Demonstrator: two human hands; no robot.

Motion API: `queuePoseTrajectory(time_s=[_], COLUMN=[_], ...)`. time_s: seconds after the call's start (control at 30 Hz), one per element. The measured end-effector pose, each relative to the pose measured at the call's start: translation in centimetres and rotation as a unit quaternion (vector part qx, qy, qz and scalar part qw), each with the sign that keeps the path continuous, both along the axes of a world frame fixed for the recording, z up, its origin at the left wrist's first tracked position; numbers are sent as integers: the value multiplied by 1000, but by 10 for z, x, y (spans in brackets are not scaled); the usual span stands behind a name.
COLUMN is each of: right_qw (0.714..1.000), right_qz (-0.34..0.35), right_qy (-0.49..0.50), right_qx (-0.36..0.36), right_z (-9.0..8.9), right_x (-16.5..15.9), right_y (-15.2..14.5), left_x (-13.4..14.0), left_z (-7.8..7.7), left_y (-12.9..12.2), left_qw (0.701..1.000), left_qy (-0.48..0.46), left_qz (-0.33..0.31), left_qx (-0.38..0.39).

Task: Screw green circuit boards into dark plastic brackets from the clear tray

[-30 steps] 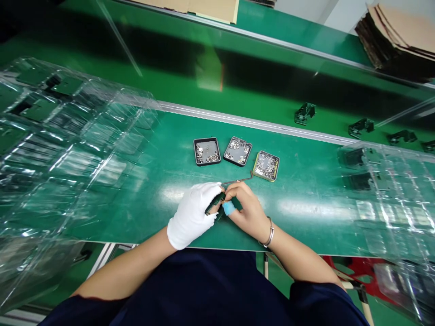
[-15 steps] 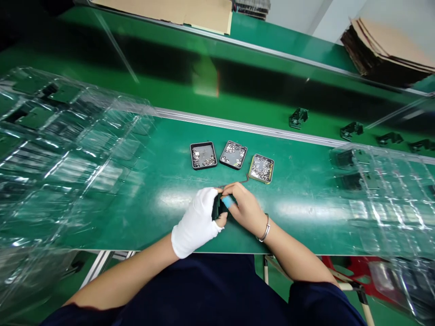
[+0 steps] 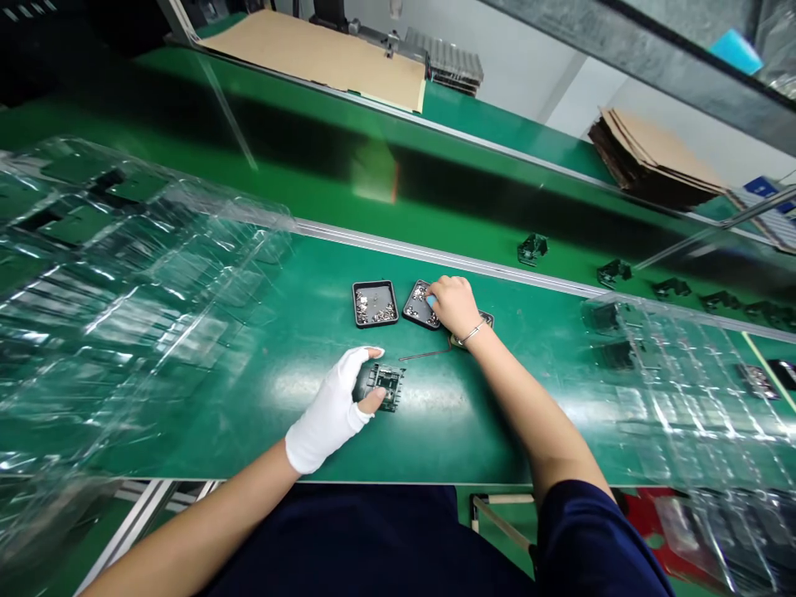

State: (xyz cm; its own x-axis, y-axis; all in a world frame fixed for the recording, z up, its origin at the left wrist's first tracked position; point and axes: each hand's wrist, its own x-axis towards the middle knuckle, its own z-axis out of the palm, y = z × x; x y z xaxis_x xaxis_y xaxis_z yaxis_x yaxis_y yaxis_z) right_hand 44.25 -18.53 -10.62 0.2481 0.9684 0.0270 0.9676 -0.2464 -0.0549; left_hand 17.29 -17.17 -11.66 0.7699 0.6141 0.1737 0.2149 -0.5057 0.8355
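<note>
My left hand (image 3: 336, 406), in a white glove with bare fingertips, holds a small dark plastic housing (image 3: 386, 383) low over the bench. The thumb lies on its near face, and the index fingertip stands apart from its top edge. Several thin prongs stick out from the housing's sides. My right hand (image 3: 456, 305), with blue tape on a finger, reaches into the middle tray (image 3: 413, 313) of small metal parts. Its fingers are drawn together there; what they pinch is hidden. Beneath the right wrist lies the right tray (image 3: 488, 318), mostly covered. A thin bent rod (image 3: 426, 355) rests nearby.
The left tray (image 3: 375, 324) of metal parts sits on the green bench (image 3: 249, 414). Clear plastic blister trays (image 3: 155, 274) stand at left, and another blister tray (image 3: 677, 390) at right. Several dark housings (image 3: 533, 249) line the strip behind the metal rail (image 3: 435, 259).
My right hand has left the housing and moved up and right into the middle tray. My left hand has shifted slightly left and down, with the housing turned face up. The view has tilted upward.
</note>
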Motion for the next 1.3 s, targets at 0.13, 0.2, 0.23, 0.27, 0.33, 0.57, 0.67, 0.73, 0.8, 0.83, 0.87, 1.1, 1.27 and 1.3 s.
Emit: queuePoseTrajectory(time_s=[0.13,0.2,0.23,0.27,0.33,0.57,0.67,0.73,0.8,0.83,0.87,1.1,1.27,1.3], right_qw=[1000,1000,1000,1000,1000,986,919,868,840,831,824,811,848,854], right_qz=[-4,-3,-2,-1,2,23,76,113,133,135,136,196,178,151], right_qy=[-13,-10,-7,-2,13,158,371,465,507,520,530,551,496,491], right_qx=[-2,-3,-5,-6,-6,46,113,130,138,143,146,30,56,82], right_z=[-6,-6,-6,-5,-3,19,32,39,42,42,42,44,41,39], right_x=[-4,-6,-6,-6,-6,-14,-40,-62,-80,-86,-91,-92,-87,-85], right_y=[6,7,7,6,4,-32,-54,-64,-71,-74,-76,-88,-95,-95], left_x=[2,3,3,3,3,2,8,14,20,22,23,6,-8,-8], left_z=[2,2,2,2,1,10,22,29,34,36,37,47,30,23], left_y=[2,2,2,2,1,4,4,4,4,4,4,-1,2,3], left_qw=[1000,1000,1000,999,999,999,999,999,998,998,997,938,964,976], left_qy=[-3,-6,-7,-6,-3,-27,-41,-49,-48,-45,-43,-30,-37,-12], left_qz=[13,12,10,10,11,37,15,-14,-32,-39,-47,-160,-103,-84], left_qx=[-19,-25,-29,-31,-35,-15,1,15,28,35,48,306,242,201])
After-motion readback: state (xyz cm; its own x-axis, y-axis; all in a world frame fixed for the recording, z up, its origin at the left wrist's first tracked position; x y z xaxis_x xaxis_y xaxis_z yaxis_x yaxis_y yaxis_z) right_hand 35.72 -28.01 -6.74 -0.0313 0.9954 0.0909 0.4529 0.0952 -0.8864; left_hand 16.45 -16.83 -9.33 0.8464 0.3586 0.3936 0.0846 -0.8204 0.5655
